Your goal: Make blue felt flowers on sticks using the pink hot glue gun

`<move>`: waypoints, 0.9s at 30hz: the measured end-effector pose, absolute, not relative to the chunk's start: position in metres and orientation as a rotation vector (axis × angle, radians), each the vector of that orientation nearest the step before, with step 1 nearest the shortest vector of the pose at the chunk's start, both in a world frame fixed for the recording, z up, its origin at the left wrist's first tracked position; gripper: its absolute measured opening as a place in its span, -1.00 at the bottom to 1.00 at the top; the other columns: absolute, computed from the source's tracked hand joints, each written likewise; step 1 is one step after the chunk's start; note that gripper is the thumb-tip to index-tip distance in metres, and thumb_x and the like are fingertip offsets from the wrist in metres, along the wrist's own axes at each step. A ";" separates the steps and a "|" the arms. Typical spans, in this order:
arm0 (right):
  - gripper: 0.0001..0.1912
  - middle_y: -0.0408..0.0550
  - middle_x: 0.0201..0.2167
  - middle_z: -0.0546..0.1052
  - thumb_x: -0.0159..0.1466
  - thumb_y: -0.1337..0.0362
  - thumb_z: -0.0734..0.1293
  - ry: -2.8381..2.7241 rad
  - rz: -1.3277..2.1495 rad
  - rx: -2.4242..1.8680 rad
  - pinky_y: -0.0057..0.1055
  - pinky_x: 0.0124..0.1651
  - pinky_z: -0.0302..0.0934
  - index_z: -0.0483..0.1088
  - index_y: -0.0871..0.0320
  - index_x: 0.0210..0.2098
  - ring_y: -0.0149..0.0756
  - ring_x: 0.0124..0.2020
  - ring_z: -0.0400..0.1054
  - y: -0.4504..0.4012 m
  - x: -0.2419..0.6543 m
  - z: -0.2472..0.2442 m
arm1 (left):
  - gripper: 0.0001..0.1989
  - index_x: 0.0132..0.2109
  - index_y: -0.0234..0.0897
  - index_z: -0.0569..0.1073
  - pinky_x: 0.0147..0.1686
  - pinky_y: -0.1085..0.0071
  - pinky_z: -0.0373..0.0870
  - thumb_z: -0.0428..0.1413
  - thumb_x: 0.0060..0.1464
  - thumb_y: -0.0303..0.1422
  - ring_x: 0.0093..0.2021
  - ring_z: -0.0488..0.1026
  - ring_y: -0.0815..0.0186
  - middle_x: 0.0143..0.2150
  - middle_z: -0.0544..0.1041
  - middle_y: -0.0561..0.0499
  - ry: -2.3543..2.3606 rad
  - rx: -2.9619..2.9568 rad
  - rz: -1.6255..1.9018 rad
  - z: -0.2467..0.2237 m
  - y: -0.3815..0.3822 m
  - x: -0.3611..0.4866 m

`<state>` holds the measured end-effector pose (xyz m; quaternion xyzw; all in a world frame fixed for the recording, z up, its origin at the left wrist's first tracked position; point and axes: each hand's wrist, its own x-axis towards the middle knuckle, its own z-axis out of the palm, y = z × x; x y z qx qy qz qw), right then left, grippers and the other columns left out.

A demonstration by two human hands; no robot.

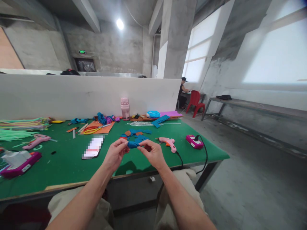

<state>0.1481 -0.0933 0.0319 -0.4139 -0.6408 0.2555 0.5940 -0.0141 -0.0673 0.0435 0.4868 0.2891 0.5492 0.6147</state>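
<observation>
Between my two hands, above the front of the green table, is a small twisted piece of blue crepe paper or felt (133, 144); its exact material is hard to tell. My left hand (117, 152) pinches its left end, and my right hand (152, 153) pinches the right end. Just behind it lie several loose blue cut pieces (140, 138) and a few orange cut pieces (138, 133). A pink glue gun (169, 143) rests to the right of my right hand, its nozzle pointing left. To the left of my left hand lies a phone (94, 147).
A purple power strip (194, 141) with a black cord sits at the table's right; another purple strip (22, 164) is far left, near a second pink glue gun (37, 141). Scissors (92, 129), a pink bottle (125, 108) and a white partition (96, 92) stand farther back. A person (183, 92) sits beyond.
</observation>
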 end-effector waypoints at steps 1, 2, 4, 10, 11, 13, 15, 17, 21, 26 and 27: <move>-0.81 -0.19 -0.62 0.37 0.06 0.14 0.31 -1.494 0.589 -0.963 -0.50 -0.52 0.02 0.44 0.12 -0.42 -0.45 -0.60 0.13 -0.093 0.149 0.032 | -0.88 -0.48 -0.33 0.40 -0.47 0.46 0.25 0.17 -0.15 -0.38 -0.52 0.33 0.41 -0.53 0.42 0.04 0.676 1.140 1.276 0.043 -0.067 -0.014; -0.81 -0.19 -0.62 0.37 0.06 0.14 0.31 -1.499 0.586 -0.963 -0.51 -0.52 0.02 0.44 0.12 -0.42 -0.45 -0.60 0.13 -0.093 0.149 0.032 | -0.89 -0.46 -0.33 0.40 -0.47 0.47 0.25 0.17 -0.14 -0.38 -0.53 0.32 0.42 -0.53 0.42 0.05 0.682 1.155 1.283 0.043 -0.067 -0.015; -0.81 -0.19 -0.61 0.37 0.06 0.14 0.31 -1.502 0.589 -0.961 -0.51 -0.52 0.01 0.44 0.13 -0.43 -0.46 -0.60 0.13 -0.092 0.150 0.032 | -0.89 -0.44 -0.32 0.40 -0.48 0.48 0.25 0.17 -0.13 -0.38 -0.53 0.31 0.44 -0.52 0.41 0.06 0.682 1.165 1.295 0.043 -0.068 -0.014; -0.82 -0.21 -0.62 0.35 0.03 0.16 0.34 -1.386 0.705 -0.929 -0.52 -0.54 0.04 0.41 0.14 -0.42 -0.48 -0.61 0.16 -0.088 0.147 0.026 | -0.87 -0.39 -0.32 0.41 -0.48 0.50 0.26 0.14 -0.08 -0.33 -0.52 0.30 0.45 -0.55 0.36 0.09 0.643 1.048 1.319 0.046 -0.069 -0.010; -0.81 -0.22 -0.63 0.35 0.03 0.16 0.34 -1.347 0.744 -0.923 -0.53 -0.56 0.04 0.40 0.14 -0.42 -0.48 -0.62 0.16 -0.087 0.145 0.025 | -0.86 -0.40 -0.32 0.41 -0.49 0.50 0.25 0.13 -0.08 -0.32 -0.53 0.30 0.45 -0.56 0.35 0.09 0.636 1.032 1.327 0.046 -0.069 -0.009; -0.79 -0.22 -0.66 0.34 0.02 0.15 0.34 -1.265 0.828 -0.909 -0.54 -0.60 0.04 0.38 0.15 -0.41 -0.47 -0.65 0.18 -0.086 0.142 0.024 | -0.85 -0.42 -0.32 0.41 -0.49 0.51 0.25 0.13 -0.08 -0.30 -0.53 0.29 0.45 -0.57 0.36 0.09 0.633 1.033 1.327 0.044 -0.069 -0.006; -0.77 -0.21 -0.64 0.36 0.02 0.15 0.34 -1.192 0.898 -0.886 -0.54 -0.62 0.06 0.36 0.16 -0.40 -0.46 -0.63 0.22 -0.085 0.138 0.024 | -0.86 -0.41 -0.32 0.43 -0.49 0.52 0.24 0.15 -0.10 -0.32 -0.52 0.29 0.46 -0.55 0.38 0.08 0.641 1.061 1.304 0.041 -0.070 -0.003; -0.78 -0.19 -0.59 0.40 0.01 0.17 0.35 -1.135 0.937 -0.849 -0.54 -0.59 0.13 0.35 0.17 -0.39 -0.43 -0.58 0.27 -0.084 0.135 0.024 | -0.85 -0.38 -0.32 0.44 -0.48 0.54 0.22 0.18 -0.15 -0.35 -0.52 0.29 0.48 -0.52 0.39 0.09 0.660 1.092 1.273 0.038 -0.071 0.001; -0.80 -0.16 -0.51 0.43 0.01 0.20 0.34 -1.075 0.949 -0.817 -0.48 -0.49 0.26 0.34 0.16 -0.39 -0.39 -0.50 0.34 -0.085 0.130 0.022 | -0.80 -0.37 -0.32 0.43 -0.51 0.54 0.20 0.23 -0.21 -0.36 -0.55 0.27 0.50 -0.50 0.40 0.10 0.718 1.112 1.231 0.034 -0.074 0.007; -0.83 -0.17 -0.54 0.42 0.02 0.21 0.33 -1.111 0.898 -0.877 -0.46 -0.42 0.29 0.33 0.16 -0.43 -0.41 -0.52 0.32 -0.087 0.123 0.020 | -0.84 -0.44 -0.34 0.44 -0.52 0.53 0.18 0.22 -0.21 -0.35 -0.56 0.26 0.49 -0.56 0.39 0.10 0.735 1.115 1.239 0.030 -0.071 0.008; -0.84 -0.16 -0.53 0.42 0.02 0.21 0.33 -1.128 0.889 -0.883 -0.47 -0.41 0.29 0.33 0.16 -0.44 -0.41 -0.52 0.32 -0.088 0.122 0.020 | -0.84 -0.43 -0.34 0.45 -0.51 0.53 0.19 0.22 -0.21 -0.35 -0.55 0.27 0.48 -0.55 0.40 0.09 0.735 1.115 1.242 0.029 -0.070 0.007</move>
